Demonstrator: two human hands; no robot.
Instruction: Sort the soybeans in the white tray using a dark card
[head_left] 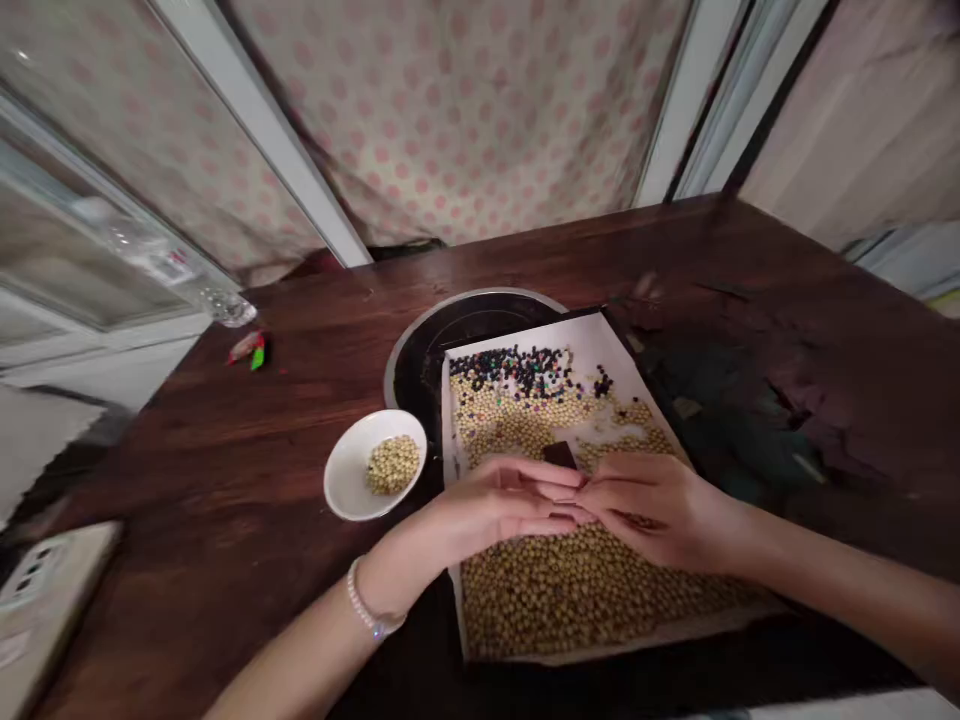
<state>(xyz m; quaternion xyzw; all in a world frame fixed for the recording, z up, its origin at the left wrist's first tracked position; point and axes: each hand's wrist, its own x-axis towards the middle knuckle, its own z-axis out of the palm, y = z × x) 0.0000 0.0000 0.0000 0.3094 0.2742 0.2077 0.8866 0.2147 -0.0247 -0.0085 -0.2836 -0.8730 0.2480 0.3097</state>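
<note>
My left hand [506, 505] is over the middle of a shallow white-lined tray [596, 345], its fingers stretched out to the right and slightly cupped. Against those fingertips, my right hand [660, 510] has its own fingers pressed together; whatever lies between them is too small or hidden to make out. Gold-coloured round beads [585, 590] fill the near half of the tray. Towards its far edge, black beads [517, 370] with coloured specks lie beside more gold ones. A small dark flat piece [559, 455] shows just behind the fingertips.
Left of the tray stands a white bowl [345, 475] with some gold beads in it. A round dark plate [420, 350] sits partly under the tray. A clear bottle [225, 305], a small wrapper [247, 348] and a phone [64, 580] are further left on the wooden table [247, 450].
</note>
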